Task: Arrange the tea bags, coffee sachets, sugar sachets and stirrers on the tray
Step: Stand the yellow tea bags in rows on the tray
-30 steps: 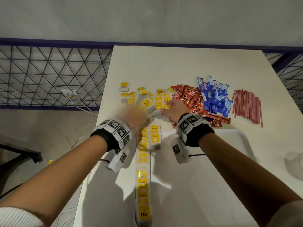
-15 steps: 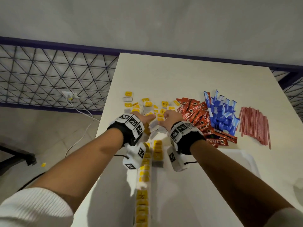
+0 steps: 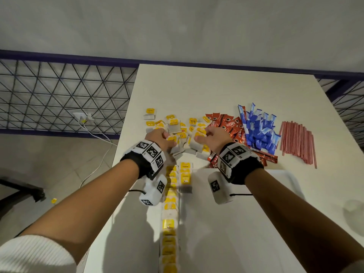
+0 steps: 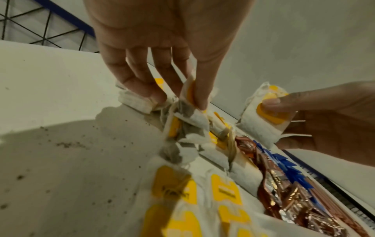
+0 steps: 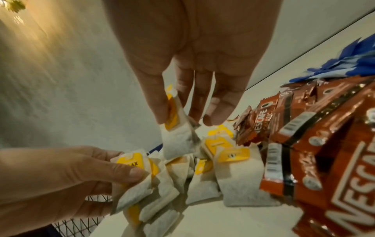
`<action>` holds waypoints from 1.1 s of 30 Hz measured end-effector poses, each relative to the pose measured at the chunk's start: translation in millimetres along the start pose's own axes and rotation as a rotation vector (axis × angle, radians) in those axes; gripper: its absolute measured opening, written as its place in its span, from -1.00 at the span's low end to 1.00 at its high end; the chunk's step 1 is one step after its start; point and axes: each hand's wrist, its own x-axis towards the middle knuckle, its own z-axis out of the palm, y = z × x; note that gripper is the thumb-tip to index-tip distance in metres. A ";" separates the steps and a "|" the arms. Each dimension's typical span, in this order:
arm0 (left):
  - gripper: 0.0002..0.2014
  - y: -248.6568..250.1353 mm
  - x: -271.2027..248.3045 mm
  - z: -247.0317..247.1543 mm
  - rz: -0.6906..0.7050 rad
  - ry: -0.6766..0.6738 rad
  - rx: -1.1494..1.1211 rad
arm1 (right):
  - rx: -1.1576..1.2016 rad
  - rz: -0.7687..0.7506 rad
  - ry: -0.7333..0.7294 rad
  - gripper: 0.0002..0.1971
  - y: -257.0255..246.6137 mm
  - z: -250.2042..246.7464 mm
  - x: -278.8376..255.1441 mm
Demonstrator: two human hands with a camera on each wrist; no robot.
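A loose pile of yellow-tagged tea bags lies on the white table beyond the white tray. My left hand pinches a tea bag from the pile between thumb and fingers. My right hand pinches another tea bag by its tag. Two rows of tea bags run along the tray's left side. Red coffee sachets, blue sugar sachets and red stirrers lie to the right of the pile.
The table's left edge runs close to my left hand, with a wire fence and a cable on the floor beyond. A pale round object sits at the right edge of the view.
My left hand moved forward from the tray's rows into the pile and took hold of a tea bag. The right hand stayed at the pile and lifted one.
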 end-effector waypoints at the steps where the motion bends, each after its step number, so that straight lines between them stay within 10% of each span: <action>1: -0.65 0.4 -4.0 -1.4 0.028 0.014 -0.037 | 0.041 0.000 -0.011 -0.71 1.4 -1.5 -0.5; 5: -0.65 3.1 -14.7 -10.7 0.117 0.002 -0.257 | 0.213 -0.031 -0.073 -0.87 -4.1 -4.2 -9.8; 11: -0.65 8.4 -34.4 -26.0 0.045 -0.083 -0.873 | 0.364 -0.048 -0.162 -0.22 -19.5 -6.9 -29.1; 17: -0.85 7.3 -64.3 -35.8 -0.033 -0.201 -1.083 | 0.539 -0.130 -0.273 -0.94 -30.9 -7.2 -55.0; 33: -0.79 -26.8 -140.5 0.1 -0.191 -0.518 -1.048 | 0.321 -0.189 -0.326 -0.86 -5.4 32.4 -100.8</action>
